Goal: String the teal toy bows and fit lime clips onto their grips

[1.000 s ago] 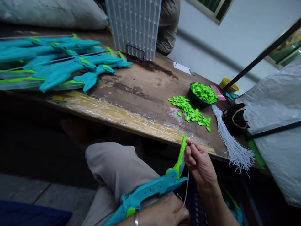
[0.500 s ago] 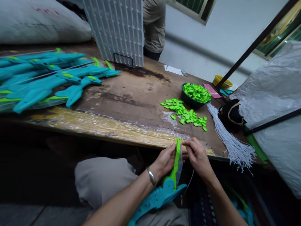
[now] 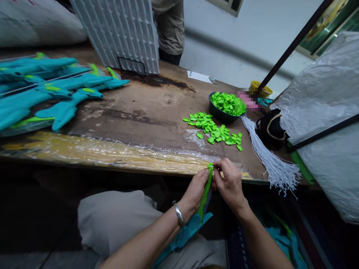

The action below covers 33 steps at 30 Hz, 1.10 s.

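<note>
Strip (image 3: 206, 190), green, long axis steeply up-rightward, left fingers (image 3: 202, 174) tight on it, right fingers (image 3: 223, 165) together alongside.

The head camera looks forward, down onto nearby hands (image 3: 229, 183).

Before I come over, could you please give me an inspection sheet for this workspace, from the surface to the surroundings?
Surface: brown table, dark stains near the back; shiny wrapping along the yellowish front edge.
Job's things: green bar between the hands, its blue body below, over the lap.
Clutter: loose green clips beside a dark bowl heaped with more; blue pieces piled at left.
Grippers: left hand holds the bar; right hand has its fingers drawn together at the tip, their grip too small to tell.
Cables: power cables, nothing seen; white cords bundled at the table's right.
Surroundings: a person behind a ribbed panel; pale sack at back left.
</note>
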Tool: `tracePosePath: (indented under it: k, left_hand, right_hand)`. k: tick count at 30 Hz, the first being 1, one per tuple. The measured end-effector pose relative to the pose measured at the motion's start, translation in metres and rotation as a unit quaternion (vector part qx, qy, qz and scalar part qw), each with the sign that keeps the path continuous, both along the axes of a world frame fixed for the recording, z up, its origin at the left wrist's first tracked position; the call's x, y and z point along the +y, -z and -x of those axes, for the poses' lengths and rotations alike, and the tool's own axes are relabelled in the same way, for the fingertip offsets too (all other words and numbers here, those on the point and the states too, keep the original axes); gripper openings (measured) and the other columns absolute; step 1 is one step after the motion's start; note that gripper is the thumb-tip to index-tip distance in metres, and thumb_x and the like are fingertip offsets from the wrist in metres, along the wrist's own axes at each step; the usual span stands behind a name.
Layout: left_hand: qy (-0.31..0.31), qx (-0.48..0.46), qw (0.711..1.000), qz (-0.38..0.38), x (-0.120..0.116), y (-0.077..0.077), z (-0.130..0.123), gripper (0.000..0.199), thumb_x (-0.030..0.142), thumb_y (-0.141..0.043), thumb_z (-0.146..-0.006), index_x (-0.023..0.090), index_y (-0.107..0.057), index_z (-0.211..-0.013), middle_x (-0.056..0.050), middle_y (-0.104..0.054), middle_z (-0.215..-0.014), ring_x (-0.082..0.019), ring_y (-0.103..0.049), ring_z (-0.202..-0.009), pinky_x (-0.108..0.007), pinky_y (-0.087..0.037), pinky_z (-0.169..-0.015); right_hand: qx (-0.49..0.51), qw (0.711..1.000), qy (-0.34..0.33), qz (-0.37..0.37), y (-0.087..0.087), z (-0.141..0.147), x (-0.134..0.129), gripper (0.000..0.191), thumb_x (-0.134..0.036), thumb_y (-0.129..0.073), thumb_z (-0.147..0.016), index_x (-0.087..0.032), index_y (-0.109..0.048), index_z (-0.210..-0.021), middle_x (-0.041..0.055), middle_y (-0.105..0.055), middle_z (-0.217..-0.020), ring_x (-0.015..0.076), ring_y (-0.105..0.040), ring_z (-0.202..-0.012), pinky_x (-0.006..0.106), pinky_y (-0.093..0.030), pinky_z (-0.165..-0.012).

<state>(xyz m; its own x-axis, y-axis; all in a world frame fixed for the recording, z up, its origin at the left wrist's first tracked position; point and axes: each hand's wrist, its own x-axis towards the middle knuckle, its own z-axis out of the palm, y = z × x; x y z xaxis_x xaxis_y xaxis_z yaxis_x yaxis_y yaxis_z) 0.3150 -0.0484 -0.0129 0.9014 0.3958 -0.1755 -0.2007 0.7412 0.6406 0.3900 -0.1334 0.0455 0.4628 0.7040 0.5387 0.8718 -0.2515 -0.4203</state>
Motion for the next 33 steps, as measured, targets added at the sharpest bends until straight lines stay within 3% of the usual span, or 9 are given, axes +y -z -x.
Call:
tracePosePath:
  k: [7,13,16,20,24,29,33]
  left_hand:
    - [-0.002,0.008,1.0,0.007,-0.002,-0.001,-0.001,0.041,0.054,-0.085,-0.072,0.016,-0.07,-0.075,0.002,-0.063,-0.064,-0.013,-0.056,-0.061,-0.029,-0.049,-0.07]
    - [-0.019,0.012,1.0,0.017,-0.006,-0.005,-0.001,0.035,0.045,-0.086,-0.073,0.016,-0.078,-0.091,-0.007,-0.077,-0.1,-0.024,-0.066,-0.105,-0.035,-0.046,-0.101]
    - [-0.049,0.005,0.997,0.063,-0.008,-0.008,-0.002,0.032,0.033,-0.089,-0.067,0.018,-0.079,-0.093,-0.006,-0.077,-0.105,-0.024,-0.066,-0.112,-0.034,-0.044,-0.105]
    - [-0.086,-0.001,0.988,0.128,-0.008,-0.006,-0.005,0.031,0.031,-0.093,-0.06,0.018,-0.079,-0.084,-0.004,-0.077,-0.089,-0.019,-0.068,-0.097,-0.029,-0.048,-0.098]
    - [-0.065,-0.002,0.99,0.126,-0.005,0.0,-0.01,0.035,0.036,-0.095,-0.059,0.015,-0.076,-0.078,-0.001,-0.072,-0.076,-0.013,-0.064,-0.077,-0.025,-0.05,-0.082]
    - [-0.019,0.017,0.995,0.092,-0.005,0.007,-0.015,0.044,0.046,-0.095,-0.054,0.012,-0.07,-0.067,-0.003,-0.066,-0.067,-0.014,-0.06,-0.068,-0.026,-0.048,-0.07]
    - [-0.02,0.064,0.998,0.022,-0.011,0.01,-0.013,0.035,0.042,-0.089,-0.066,0.013,-0.069,-0.062,-0.002,-0.059,-0.055,-0.012,-0.052,-0.056,-0.026,-0.041,-0.056]
  right_hand:
    - [0.001,1.0,0.007,0.003,0.007,-0.002,-0.002,0.015,-0.009,-0.048,-0.095,-0.021,-0.056,-0.09,0.0033,-0.057,-0.085,0.0205,-0.058,-0.079,0.03,-0.043,-0.07]
    - [0.003,1.0,0.008,0.021,0.012,-0.001,0.0,0.013,-0.011,-0.048,-0.097,-0.021,-0.056,-0.1,0.0063,-0.059,-0.094,0.0236,-0.06,-0.088,0.034,-0.047,-0.076]
    - [0.038,0.999,0.007,0.03,0.013,-0.002,0.001,0.014,-0.017,-0.049,-0.099,-0.02,-0.055,-0.111,0.0111,-0.057,-0.11,0.0258,-0.059,-0.101,0.038,-0.05,-0.086]
    - [0.1,0.994,-0.001,0.033,0.014,-0.002,-0.003,0.008,-0.02,-0.052,-0.098,-0.021,-0.057,-0.104,0.0077,-0.057,-0.103,0.0231,-0.059,-0.096,0.035,-0.051,-0.084]
    - [0.114,0.993,0.009,0.03,0.018,-0.001,-0.008,0.011,-0.021,-0.054,-0.096,-0.02,-0.06,-0.105,0.0068,-0.06,-0.099,0.0211,-0.06,-0.089,0.03,-0.052,-0.072]
    - [0.15,0.989,0.007,0.015,0.03,-0.005,-0.02,0.021,-0.033,-0.058,-0.097,-0.02,-0.062,-0.112,0.0083,-0.065,-0.103,0.0223,-0.064,-0.09,0.033,-0.053,-0.072]
    - [0.178,0.984,0.027,0.005,0.038,-0.01,-0.041,0.04,-0.054,-0.068,-0.09,-0.02,-0.066,-0.112,0.0086,-0.068,-0.101,0.025,-0.065,-0.084,0.038,-0.053,-0.073]
